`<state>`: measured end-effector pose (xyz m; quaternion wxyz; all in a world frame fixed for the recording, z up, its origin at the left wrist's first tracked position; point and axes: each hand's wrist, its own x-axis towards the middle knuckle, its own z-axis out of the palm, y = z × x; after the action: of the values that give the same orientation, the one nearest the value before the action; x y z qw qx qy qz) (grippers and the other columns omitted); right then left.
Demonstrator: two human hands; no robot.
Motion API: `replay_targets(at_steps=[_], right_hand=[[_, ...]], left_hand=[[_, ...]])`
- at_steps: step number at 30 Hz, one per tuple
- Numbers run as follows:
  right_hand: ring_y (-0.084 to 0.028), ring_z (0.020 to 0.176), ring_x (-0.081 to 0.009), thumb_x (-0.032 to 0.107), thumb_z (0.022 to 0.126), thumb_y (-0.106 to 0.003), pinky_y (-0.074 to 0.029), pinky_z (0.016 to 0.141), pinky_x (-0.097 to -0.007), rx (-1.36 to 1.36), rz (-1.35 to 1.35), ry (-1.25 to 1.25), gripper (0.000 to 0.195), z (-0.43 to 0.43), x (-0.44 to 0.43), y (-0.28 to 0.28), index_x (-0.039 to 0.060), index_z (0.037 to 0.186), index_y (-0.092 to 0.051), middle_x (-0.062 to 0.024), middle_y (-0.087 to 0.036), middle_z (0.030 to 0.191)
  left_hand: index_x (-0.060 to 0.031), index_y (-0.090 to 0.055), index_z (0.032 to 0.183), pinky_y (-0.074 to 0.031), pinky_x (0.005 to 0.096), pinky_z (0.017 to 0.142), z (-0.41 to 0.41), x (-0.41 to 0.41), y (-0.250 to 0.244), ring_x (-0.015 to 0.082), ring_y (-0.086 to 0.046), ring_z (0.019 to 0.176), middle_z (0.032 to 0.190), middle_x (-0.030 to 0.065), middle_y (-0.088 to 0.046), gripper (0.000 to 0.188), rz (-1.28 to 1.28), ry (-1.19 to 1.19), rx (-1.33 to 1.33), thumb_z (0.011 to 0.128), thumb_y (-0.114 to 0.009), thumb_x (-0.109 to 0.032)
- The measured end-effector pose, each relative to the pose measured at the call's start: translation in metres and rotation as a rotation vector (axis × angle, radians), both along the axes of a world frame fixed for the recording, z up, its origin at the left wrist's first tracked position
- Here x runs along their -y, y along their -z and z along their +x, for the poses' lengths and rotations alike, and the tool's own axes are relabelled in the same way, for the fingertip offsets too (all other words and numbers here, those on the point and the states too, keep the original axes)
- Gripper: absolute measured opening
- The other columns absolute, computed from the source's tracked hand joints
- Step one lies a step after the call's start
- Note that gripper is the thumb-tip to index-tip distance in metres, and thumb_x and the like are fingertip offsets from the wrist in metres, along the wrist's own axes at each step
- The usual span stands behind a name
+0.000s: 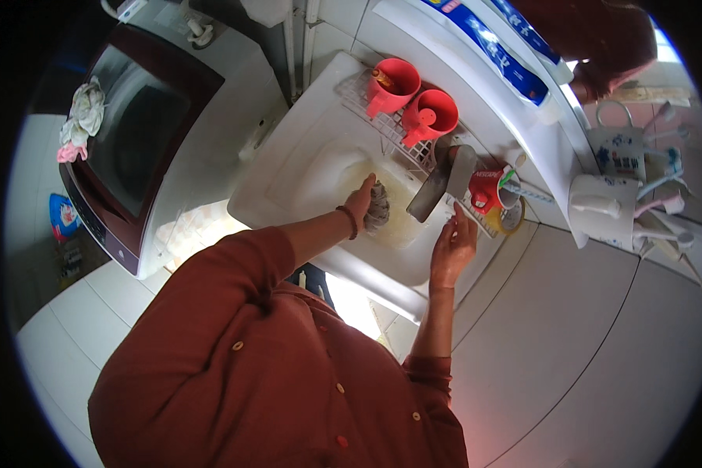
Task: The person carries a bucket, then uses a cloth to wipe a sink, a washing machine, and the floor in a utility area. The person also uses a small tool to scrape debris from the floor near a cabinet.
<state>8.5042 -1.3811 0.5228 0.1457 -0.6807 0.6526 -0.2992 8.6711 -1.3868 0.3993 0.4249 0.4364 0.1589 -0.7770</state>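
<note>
In the head view, my left hand (360, 206) grips a bunched grey cloth (378, 209) low in the white sink basin (304, 181), over cloudy, yellowish water. A beaded bracelet circles that wrist. On the right side of the basin, my right hand (453, 248) is raised with its fingers partly bent; one fingertip is at the edge of a white wire rack near a red mug (484, 188). The broad metal faucet (439, 181) reaches over the basin between the two hands. Whether the right fingertip touches anything is unclear.
Two red cups (393, 85) stand on a wire rack at the back of the sink. A roll of yellow tape (510, 216) lies beside the red mug. The washing machine (146, 117) is at left; a white shelf (526, 134) with toothpaste boxes juts out at right.
</note>
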Motion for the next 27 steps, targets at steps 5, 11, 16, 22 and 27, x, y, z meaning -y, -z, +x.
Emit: replay_targets(at_steps=[5,11,16,22,27], right_hand=[[-0.054,0.107,-0.0207,0.042,0.092,-0.051,-0.045,0.088,-0.0346,0.932,1.014,0.265,0.053,0.015,-0.064,0.066,0.0045,0.129,-0.048,-0.0117,-0.054,0.122],[-0.047,0.119,-0.0258,0.052,0.090,-0.053,-0.041,0.097,-0.0448,1.982,1.061,0.006,0.069,0.075,-0.064,0.082,0.0100,0.139,-0.030,-0.0098,-0.047,0.131],[-0.051,0.075,-0.0097,0.014,0.084,-0.066,-0.042,0.061,-0.0233,1.782,1.043,0.022,0.024,0.083,-0.054,0.057,0.0095,0.103,-0.053,-0.0001,-0.056,0.091],[-0.042,0.060,-0.0049,0.001,0.077,-0.061,-0.029,0.046,-0.0174,1.825,1.303,-0.102,0.015,0.091,-0.029,0.052,0.0067,0.088,-0.052,0.0009,-0.050,0.077],[-0.041,0.056,-0.0036,0.005,0.078,-0.062,-0.025,0.043,-0.0169,1.525,1.295,-0.074,0.014,0.096,-0.027,0.065,0.0069,0.085,-0.050,-0.0002,-0.049,0.072]], left_hand=[[-0.0145,-0.060,0.079,-0.048,0.0324,0.056,0.007,-0.017,-0.016,0.0184,-0.058,0.061,0.075,0.0057,-0.059,0.030,-0.124,0.031,0.113,0.092,-0.053,-0.041],[-0.0045,-0.055,0.111,-0.040,0.0391,0.091,0.010,-0.038,-0.014,0.0284,-0.052,0.104,0.095,0.0130,-0.057,0.032,-0.980,0.751,1.545,0.080,-0.054,-0.015],[-0.0088,-0.040,0.130,-0.043,0.0340,0.093,0.038,-0.001,-0.038,0.0232,-0.050,0.112,0.121,0.0148,-0.050,0.042,-0.697,0.599,0.673,0.090,-0.050,-0.014],[0.0019,-0.053,0.121,-0.046,0.0291,0.083,0.063,0.019,-0.075,0.0174,-0.058,0.092,0.099,0.0114,-0.061,0.035,-1.059,0.765,0.273,0.095,-0.049,-0.022],[-0.0009,-0.060,0.106,-0.040,0.0230,0.060,0.048,0.014,-0.078,0.0078,-0.045,0.063,0.068,-0.0011,-0.048,0.023,-1.027,0.682,0.602,0.096,-0.047,-0.017]])
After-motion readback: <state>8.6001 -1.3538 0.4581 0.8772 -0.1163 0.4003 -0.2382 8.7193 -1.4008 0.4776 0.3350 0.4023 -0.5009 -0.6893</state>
